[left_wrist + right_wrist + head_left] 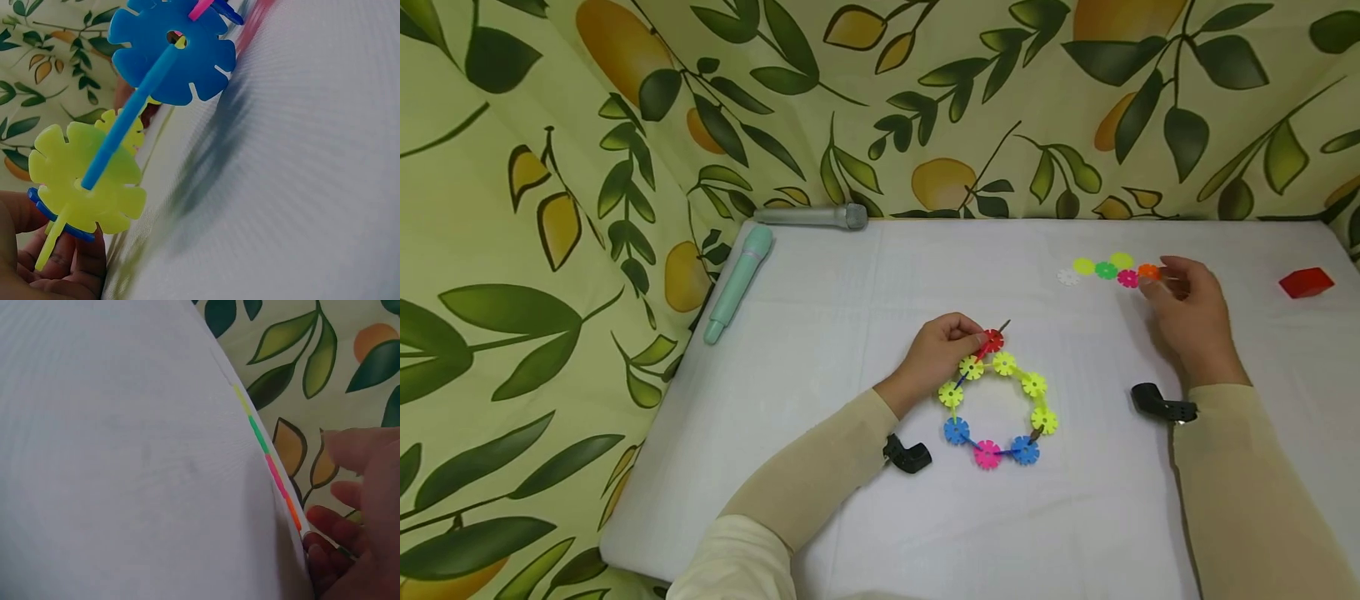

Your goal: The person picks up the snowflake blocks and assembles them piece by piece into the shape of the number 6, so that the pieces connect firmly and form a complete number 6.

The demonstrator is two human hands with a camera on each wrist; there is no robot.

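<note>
My left hand (942, 350) pinches the red notched plastic disc (994, 340) at the top of a ring of interlocked discs. Yellow discs (1033, 384), blue discs (957, 431) and a pink disc (987, 454) make up the rest, joined by others seen edge-on. In the left wrist view a blue disc (175, 69) and a yellow disc (94, 169) stand in front of the left hand (56, 256). At the back right, my right hand (1195, 308) reaches with parted thumb and forefinger beside a loose orange disc (1148, 272), which lies flat.
Beside the orange disc lie loose pink (1127, 278), green (1106, 270), yellow (1083, 266) and white discs (1067, 277). A red block (1306, 282) sits at the far right. A green microphone (740, 285) and a grey microphone (811, 217) lie at the back left, before a patterned curtain (940, 108).
</note>
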